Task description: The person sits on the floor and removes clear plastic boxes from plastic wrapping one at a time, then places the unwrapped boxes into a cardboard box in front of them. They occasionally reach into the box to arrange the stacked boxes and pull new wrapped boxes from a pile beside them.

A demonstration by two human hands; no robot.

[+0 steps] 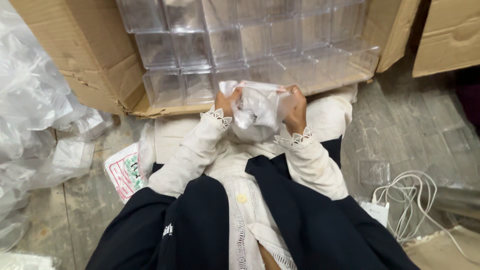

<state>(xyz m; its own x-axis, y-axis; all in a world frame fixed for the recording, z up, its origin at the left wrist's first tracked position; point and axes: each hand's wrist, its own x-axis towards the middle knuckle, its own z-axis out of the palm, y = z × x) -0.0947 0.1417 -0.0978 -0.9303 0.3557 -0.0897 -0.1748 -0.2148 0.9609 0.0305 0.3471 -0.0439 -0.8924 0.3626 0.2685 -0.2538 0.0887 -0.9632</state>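
My left hand (226, 102) and my right hand (296, 109) both grip a crumpled clear plastic bag (259, 107), held between them above my lap. The bag seems to hold something clear, but I cannot tell what. White lace-edged sleeves cover both wrists, under a dark jacket. Just beyond the hands lies an open cardboard box (90, 55) on its side, packed with rows of clear plastic boxes (225, 45).
Heaps of clear plastic bags (30, 100) lie at the left. A printed plastic packet (125, 170) rests on the floor by my left knee. One loose clear box (374, 172) and a white charger with coiled cable (405, 205) sit at the right. Another carton (450, 35) stands far right.
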